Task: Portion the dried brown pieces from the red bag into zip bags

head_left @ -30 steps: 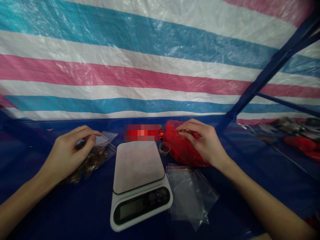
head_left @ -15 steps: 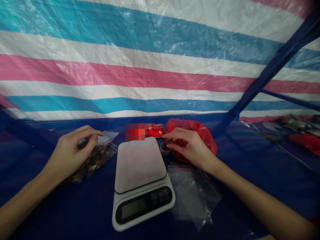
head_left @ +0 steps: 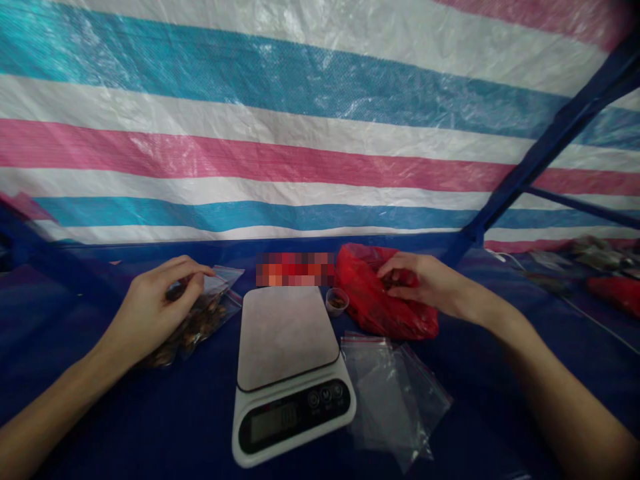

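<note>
My left hand (head_left: 157,303) is closed in a pinch at the top edge of a clear zip bag (head_left: 213,310) holding small brown pieces. Other filled bags lie beneath that palm. My right hand (head_left: 425,283) is at the mouth of a red plastic bag (head_left: 370,307), thumb and fingers apart, with the fingertips partly inside. A small clear cup (head_left: 337,303) with a little brown stuff in it stands left of the red bag. Between my hands sits a white kitchen scale (head_left: 287,340), its plate bare and its display lit faintly.
Flat, see-through zip bags (head_left: 385,393) lie right of the scale. Behind the scale is a red packet (head_left: 295,269), blurred out. A blue metal frame (head_left: 530,167) slants up at the right, before a striped sheet (head_left: 250,153). More bags (head_left: 615,293) lie far right.
My right hand has moved right, from over the small cup to the red bag's mouth. My left hand has stayed at the filled zip bags. The view has shifted slightly.
</note>
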`<state>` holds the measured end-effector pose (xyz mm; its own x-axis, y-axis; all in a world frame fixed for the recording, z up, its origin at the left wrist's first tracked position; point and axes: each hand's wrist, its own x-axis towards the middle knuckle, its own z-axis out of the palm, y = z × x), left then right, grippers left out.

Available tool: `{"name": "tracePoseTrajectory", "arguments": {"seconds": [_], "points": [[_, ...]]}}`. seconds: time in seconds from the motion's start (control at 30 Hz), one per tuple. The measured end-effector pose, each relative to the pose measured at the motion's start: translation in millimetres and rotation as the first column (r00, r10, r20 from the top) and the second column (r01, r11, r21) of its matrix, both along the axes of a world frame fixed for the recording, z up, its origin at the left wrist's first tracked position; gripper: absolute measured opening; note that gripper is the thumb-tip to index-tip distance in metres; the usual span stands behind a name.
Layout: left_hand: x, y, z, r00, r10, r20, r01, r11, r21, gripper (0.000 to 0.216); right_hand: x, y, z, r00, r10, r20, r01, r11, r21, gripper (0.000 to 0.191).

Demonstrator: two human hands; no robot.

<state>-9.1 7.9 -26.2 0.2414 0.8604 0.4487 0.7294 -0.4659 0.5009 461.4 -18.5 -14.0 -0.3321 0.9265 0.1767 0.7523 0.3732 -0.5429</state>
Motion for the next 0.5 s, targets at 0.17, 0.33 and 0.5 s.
{"name": "tracePoseTrajectory", "arguments": {"seconds": [0.17,0.33,0.5], "points": [[-5.1,3.8,-5.5,1.000,0.010,-0.010,-0.010,0.999,0.030,0.028,12.8,6.3,-12.1,0.983,0.150,0.103,-0.142,0.987,-0.080,0.019],[-6.9,6.5,-8.7,1.000,-0.005,-0.004,0.005,0.999,0.053,0.031,0.9,7.3,-17.5,0.969,0.202,0.144,-0.210,0.976,0.048,0.019],[-5.6,6.6,-8.6,1.000,-0.022,-0.005,0.022,0.999,0.034,0.031,-6.4,7.9,-14.7,0.958,0.216,0.190,-0.250,0.952,0.177,0.025]]}}
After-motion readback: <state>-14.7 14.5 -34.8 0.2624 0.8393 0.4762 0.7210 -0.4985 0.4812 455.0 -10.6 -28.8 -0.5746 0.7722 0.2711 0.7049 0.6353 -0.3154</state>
